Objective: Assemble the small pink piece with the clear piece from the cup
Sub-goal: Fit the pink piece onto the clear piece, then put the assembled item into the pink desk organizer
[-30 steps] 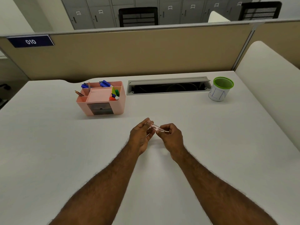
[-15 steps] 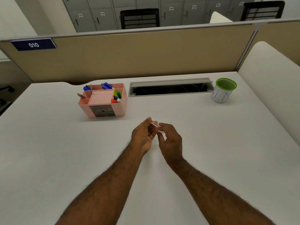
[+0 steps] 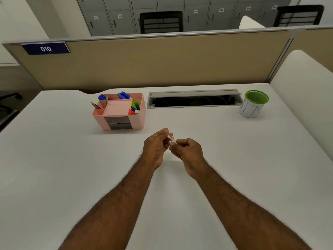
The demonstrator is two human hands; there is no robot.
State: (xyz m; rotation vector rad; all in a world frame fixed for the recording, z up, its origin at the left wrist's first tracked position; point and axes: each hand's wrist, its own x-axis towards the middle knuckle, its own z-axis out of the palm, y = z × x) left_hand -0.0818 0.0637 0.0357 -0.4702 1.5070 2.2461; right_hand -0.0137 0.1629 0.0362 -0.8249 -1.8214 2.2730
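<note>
Above bare mid-table (image 3: 72,168), left hand (image 3: 155,147) and right hand (image 3: 189,153) pinching pinkish clear piece (image 3: 171,139).

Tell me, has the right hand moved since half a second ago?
Yes. The right hand, judged against the pink organizer, has closed its fingers and met the left hand at the clear piece.

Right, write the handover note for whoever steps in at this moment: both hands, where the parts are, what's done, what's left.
Left hand: raised over the desk, fingertips pinching one end of the small clear piece.
Right hand: fingers curled, closed at the other end of that piece.
Pink piece: a pink tint shows at the clear piece's upper end, too small to tell whether it is seated.
Cup: green-rimmed, upright at the far right of the desk, untouched.
Done: clear piece is out of the cup and in both hands.
Left: confirm or finish the join.
Pink organizer at far left is not involved.
</note>
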